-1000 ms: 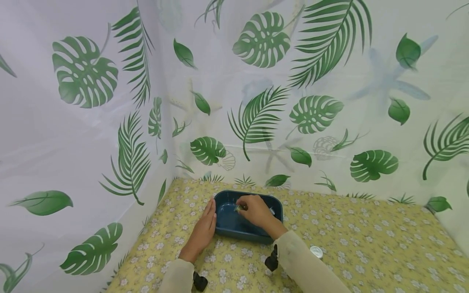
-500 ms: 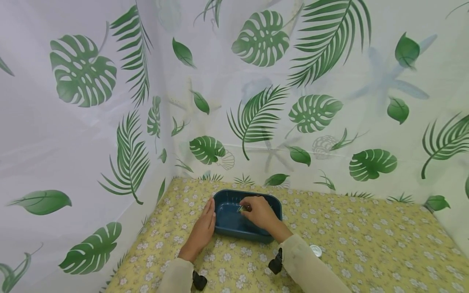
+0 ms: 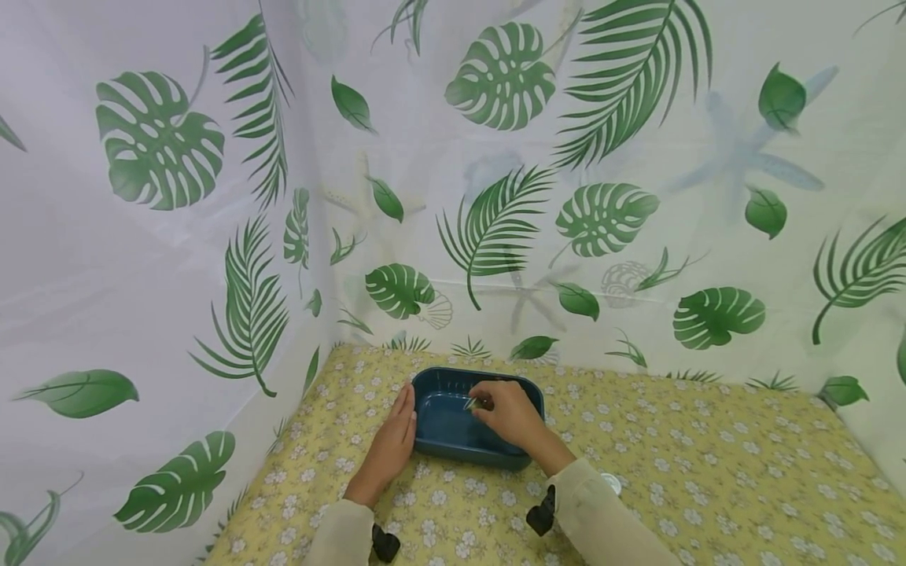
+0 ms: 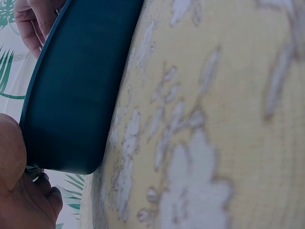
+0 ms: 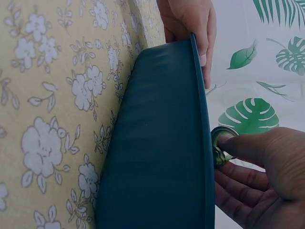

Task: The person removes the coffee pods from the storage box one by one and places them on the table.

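Observation:
A dark blue rectangular dish [image 3: 470, 454] stands on the table. Along its left wall lies my left hand [image 3: 394, 442], with the fingers fairly straight and touching the side. My right hand [image 3: 511, 415] is over the inside of the dish, pinching a small round, shiny greenish object [image 5: 223, 145] between thumb and fingers. Its exact kind is unclear, and the fingers cover much of it. In the right wrist view the dish's outer wall [image 5: 157, 133] blocks the inside. The left wrist view shows the left hand [image 4: 26, 195] at the dish's end.
A small white round disc [image 3: 612, 483] lies to the right of the dish, partly behind the right sleeve. The table has a yellow floral cloth [image 3: 708, 472]. White leaf-print sheets [image 3: 510, 236] rise behind and to the left.
My right hand has shifted slightly to the right over the dish, still pinching the round object. The right sleeve now covers part of the white disc. My left hand stays in place.

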Tool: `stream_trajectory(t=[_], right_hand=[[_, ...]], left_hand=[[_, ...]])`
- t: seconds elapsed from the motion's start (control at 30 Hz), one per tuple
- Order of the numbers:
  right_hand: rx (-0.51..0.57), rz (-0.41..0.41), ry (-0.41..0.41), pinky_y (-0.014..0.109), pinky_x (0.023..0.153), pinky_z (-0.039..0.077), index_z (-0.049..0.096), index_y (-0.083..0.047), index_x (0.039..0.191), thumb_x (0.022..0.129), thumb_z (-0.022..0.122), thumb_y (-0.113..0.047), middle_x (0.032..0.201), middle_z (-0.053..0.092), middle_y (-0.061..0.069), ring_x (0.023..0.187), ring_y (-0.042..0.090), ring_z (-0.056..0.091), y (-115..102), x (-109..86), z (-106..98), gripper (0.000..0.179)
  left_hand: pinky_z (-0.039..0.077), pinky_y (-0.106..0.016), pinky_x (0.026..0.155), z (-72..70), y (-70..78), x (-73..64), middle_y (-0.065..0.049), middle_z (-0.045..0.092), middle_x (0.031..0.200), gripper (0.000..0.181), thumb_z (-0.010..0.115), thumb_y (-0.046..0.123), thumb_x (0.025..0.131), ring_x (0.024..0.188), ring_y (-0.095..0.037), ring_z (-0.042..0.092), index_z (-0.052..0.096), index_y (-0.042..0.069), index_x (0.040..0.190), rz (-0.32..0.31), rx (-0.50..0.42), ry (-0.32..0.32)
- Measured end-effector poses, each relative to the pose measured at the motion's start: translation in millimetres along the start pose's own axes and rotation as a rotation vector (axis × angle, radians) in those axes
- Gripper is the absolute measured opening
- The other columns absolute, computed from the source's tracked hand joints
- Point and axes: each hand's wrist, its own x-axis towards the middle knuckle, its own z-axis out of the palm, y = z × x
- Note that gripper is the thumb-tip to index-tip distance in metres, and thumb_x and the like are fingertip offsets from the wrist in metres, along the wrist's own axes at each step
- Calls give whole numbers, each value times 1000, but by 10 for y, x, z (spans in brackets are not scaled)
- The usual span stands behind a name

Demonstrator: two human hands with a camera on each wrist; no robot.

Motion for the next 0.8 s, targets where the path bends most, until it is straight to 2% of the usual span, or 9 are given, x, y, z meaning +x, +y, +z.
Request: stream_trajectory(t=[0.2, 0.4, 0.63, 0.8], right_hand=[[-16, 2, 12, 32, 68, 56, 75, -6, 112, 87, 81, -8, 99, 74, 2, 80, 14, 67, 14, -75, -46, 26], [11, 35, 14, 32, 69, 56, 75, -6, 113, 87, 81, -7, 99, 74, 2, 80, 13, 67, 2, -102, -65, 27], [20, 29, 33, 29, 68, 55, 75, -6, 113, 87, 81, -7, 95, 73, 1, 78, 11, 66, -5, -147, -82, 27], [31, 34, 37, 26, 67, 55, 75, -6, 113, 87, 80, -5, 95, 74, 1, 77, 11, 67, -6, -181, -108, 27]], left_hand=[[29, -50, 119, 7, -16, 4, -5, -1, 170, 56, 30, 25, 114, 155, -26, 13, 10, 5, 163, -9, -8, -18], [27, -49, 120, -4, -14, 1, -4, 0, 170, 56, 31, 24, 114, 155, -23, 12, 11, 6, 163, -16, -8, -13], [29, -50, 118, 12, -26, 3, -14, 5, 170, 56, 31, 23, 114, 155, -26, 14, 11, 5, 163, 0, -6, -8], [30, -50, 118, 9, -29, 7, -13, 5, 170, 56, 31, 24, 114, 155, -26, 14, 11, 5, 163, 2, -9, -11]])
